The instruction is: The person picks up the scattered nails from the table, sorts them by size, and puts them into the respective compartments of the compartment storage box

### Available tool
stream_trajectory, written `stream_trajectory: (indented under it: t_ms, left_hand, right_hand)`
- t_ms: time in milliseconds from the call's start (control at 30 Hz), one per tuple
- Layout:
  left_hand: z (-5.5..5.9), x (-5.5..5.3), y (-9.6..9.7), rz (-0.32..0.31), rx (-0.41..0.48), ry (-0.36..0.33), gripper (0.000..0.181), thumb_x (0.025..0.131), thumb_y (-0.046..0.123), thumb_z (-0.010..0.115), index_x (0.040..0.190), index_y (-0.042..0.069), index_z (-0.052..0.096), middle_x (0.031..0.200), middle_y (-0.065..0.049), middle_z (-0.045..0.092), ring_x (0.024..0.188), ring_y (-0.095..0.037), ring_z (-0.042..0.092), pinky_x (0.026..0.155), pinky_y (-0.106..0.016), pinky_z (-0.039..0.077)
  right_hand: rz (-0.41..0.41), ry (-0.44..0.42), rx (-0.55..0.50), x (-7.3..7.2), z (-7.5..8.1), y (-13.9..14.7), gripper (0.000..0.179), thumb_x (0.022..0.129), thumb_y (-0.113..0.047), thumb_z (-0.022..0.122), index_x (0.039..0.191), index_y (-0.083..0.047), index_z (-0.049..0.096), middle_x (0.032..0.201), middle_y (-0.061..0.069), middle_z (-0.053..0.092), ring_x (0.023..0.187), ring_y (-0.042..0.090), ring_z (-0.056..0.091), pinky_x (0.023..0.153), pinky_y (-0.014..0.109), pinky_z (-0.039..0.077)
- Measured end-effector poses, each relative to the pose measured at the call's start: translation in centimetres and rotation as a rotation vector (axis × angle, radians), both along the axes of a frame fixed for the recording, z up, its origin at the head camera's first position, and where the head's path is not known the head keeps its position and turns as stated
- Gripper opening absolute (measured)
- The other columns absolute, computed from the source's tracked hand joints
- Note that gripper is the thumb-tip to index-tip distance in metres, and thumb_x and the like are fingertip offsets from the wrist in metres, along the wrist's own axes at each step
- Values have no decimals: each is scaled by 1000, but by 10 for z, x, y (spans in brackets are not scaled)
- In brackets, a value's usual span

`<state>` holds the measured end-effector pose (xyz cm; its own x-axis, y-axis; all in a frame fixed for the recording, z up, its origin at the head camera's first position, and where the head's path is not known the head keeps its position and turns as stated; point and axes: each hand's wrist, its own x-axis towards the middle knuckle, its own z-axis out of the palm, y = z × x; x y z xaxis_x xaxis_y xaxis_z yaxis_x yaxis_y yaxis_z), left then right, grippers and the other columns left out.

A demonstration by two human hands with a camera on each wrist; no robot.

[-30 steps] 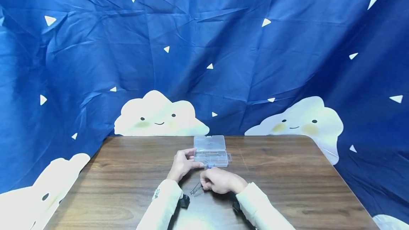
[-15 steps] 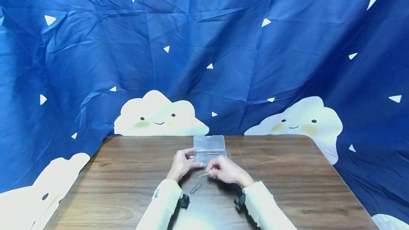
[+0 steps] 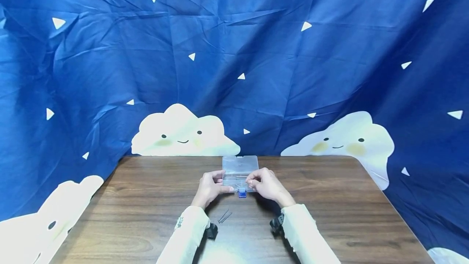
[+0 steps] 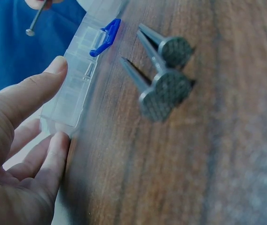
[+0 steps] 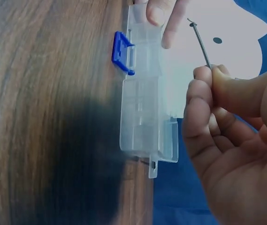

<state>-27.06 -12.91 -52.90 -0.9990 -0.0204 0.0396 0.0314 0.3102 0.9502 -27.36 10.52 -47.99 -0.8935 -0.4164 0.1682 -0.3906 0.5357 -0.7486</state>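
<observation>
A clear plastic compartment box (image 3: 239, 163) lies on the table with its lid raised and its blue latch (image 3: 242, 194) hanging at the front. My left hand (image 3: 209, 189) grips the box's left end, thumb along the front side and fingers around the end. Over the right part of the box, my right hand (image 3: 267, 185) pinches a nail (image 5: 201, 46) between thumb and fingertips, its head pointing away from the fingers. Several nails lie in the box, too small to count. Loose nails (image 4: 156, 106) rest together on the tabletop, in front of the box.
The wooden table (image 3: 146, 211) reaches back to a blue curtain (image 3: 256, 52) with white clouds and triangles. The box stands close to the table's back edge. Black wrist straps (image 3: 211, 231) sit at both sleeves.
My right hand has risen from the loose nails with one nail and moved up and right to over the box. My left hand has stayed on the box's left end.
</observation>
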Motion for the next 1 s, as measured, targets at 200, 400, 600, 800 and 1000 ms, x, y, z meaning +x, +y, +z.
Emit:
stream_trajectory:
  t_ms: [200,400,600,800,1000]
  left_hand:
    - [-1,0,0,2,6,-2,76,60,7,98,129,0,66,113,-13,72,97,-22,69,81,-32,58]
    - [0,-1,0,3,-1,-7,77,59,8,98,129,1,67,113,-13,72,98,-23,69,82,-33,57]
    - [-1,-1,-1,4,0,-6,77,59,8,98,129,1,67,114,-14,71,98,-23,69,83,-33,57]
    - [0,0,0,7,-9,-7,77,59,8,98,129,2,67,113,-13,71,98,-23,67,83,-34,57]
    - [1,0,-1,5,-3,-6,77,59,7,98,129,2,67,112,-13,71,97,-23,68,82,-33,57]
  right_hand:
    - [-74,-24,-16,-7,-6,2,15,96,-5,67,82,-4,74,65,3,63,56,9,53,56,24,46]
    - [-109,-46,-13,-9,-7,4,18,98,-7,65,82,-3,73,66,4,63,57,10,54,57,24,46]
    - [-127,-49,2,-12,-7,5,20,98,-6,63,81,-4,73,65,4,63,57,11,54,59,26,46]
    - [-154,-23,26,-14,-11,5,22,98,-6,63,79,-7,73,60,-2,60,55,11,53,61,28,45]
    - [-192,43,86,-14,-10,2,21,94,-5,65,74,-8,72,59,-7,57,59,13,52,67,33,47]
